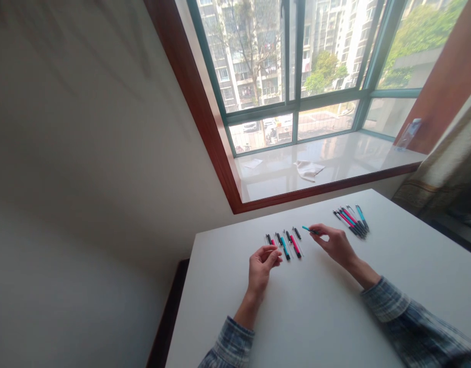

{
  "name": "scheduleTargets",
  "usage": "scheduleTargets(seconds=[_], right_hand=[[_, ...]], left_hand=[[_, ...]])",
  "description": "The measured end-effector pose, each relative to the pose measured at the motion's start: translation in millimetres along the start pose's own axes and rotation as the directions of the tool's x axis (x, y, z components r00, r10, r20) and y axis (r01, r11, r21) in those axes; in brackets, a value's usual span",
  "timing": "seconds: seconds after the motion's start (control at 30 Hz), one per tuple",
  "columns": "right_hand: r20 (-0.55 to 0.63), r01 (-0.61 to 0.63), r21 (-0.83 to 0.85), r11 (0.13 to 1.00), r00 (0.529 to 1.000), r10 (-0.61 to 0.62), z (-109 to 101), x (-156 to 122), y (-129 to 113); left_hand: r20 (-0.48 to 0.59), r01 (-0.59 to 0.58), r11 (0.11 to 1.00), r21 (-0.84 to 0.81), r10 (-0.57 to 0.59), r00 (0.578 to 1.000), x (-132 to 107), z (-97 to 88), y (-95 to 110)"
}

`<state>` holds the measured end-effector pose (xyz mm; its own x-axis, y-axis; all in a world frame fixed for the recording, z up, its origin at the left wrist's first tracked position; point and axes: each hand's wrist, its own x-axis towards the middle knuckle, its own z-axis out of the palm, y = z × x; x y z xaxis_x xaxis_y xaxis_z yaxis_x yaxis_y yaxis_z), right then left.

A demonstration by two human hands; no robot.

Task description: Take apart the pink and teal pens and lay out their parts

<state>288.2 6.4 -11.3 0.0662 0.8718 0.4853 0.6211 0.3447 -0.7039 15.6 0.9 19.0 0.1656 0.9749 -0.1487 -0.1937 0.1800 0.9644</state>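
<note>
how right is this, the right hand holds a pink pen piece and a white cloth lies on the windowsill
Not quite: the pen piece in the right hand is blue, not pink, as the head view shows. The white cloth does lie on the windowsill.

A blue pen piece point(306, 228) slants between rowed pen parts point(285, 248) and clustered pens point(350, 219)

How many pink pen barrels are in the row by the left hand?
2. One pink barrel lies just right of the turquoise barrel; the other pink barrel is toward the left, partly hidden by the left hand, which may cover more.
</note>
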Motion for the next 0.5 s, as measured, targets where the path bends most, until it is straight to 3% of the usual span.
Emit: scheduleTargets(seconds=[0.1, 0.23, 0.5], right_hand=[[0.149, 0.133, -0.133, 0.982, 0.982, -0.113, -7, -8, 12], [0.283, 0.226, -0.182, 0.957, 0.944, -0.169, -10, -16, 14], [0.297, 0.227, -0.098, 0.969, 0.936, -0.189, -7, -16, 12]], left_hand=[[0.006, -0.008, 1.000, 0.005, 0.007, 1.000, -1, 0.3, 1], [0.011, -0.022, 1.000, 0.010, 0.022, 1.000, -2, 0.0, 3], [0.004, -0.037, 0.999, 0.034, 0.037, 0.999, -2, 0.8, 4]])
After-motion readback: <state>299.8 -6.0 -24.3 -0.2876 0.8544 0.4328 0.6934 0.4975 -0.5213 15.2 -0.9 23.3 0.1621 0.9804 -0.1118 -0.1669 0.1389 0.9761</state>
